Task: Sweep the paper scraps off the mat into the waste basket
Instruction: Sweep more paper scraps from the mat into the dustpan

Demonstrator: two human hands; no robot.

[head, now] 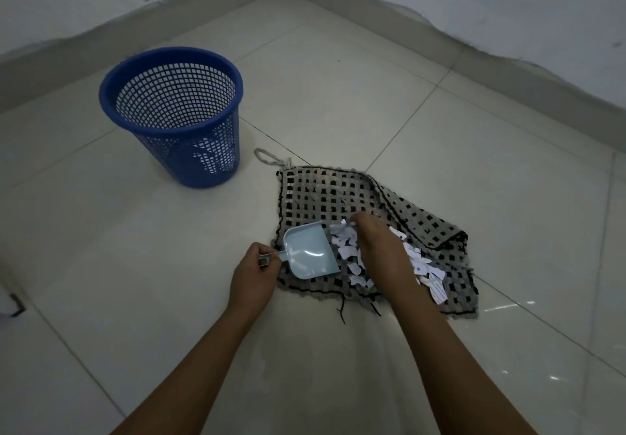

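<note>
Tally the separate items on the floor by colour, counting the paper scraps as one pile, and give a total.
Blue: 2, the waste basket and the dustpan
Grey and black: 1, the mat
White: 1, the pile of paper scraps
Total: 4

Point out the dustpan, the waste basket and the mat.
dustpan [310, 255], head view, on the middle of its pale blue scoop.
waste basket [189, 160], head view, on its blue mesh outer wall.
mat [321, 191], head view, on a bare checked part.
</note>
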